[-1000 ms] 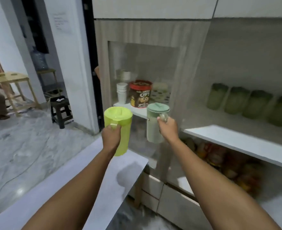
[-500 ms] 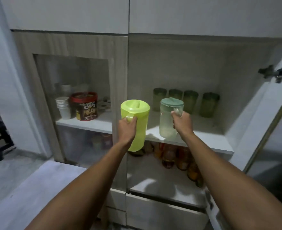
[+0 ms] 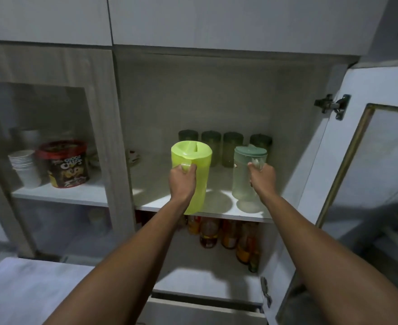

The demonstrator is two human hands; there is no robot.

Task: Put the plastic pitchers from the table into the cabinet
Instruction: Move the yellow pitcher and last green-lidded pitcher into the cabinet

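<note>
Both hands [image 3: 182,181] now push pitchers [image 3: 193,167] over shelf [image 3: 146,198].

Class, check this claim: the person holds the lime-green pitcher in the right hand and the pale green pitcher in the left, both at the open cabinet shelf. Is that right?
Not quite: the hands are swapped. The head view shows the left hand holding the lime-green pitcher and the right hand holding the pale green pitcher, both at the open cabinet shelf.

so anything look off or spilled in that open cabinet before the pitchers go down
Nothing stands out. The lime pitcher in the left hand and the pale green pitcher in the right hand are upright with lids on. The four green jars stand in a row, and the shelf looks dry.
</note>
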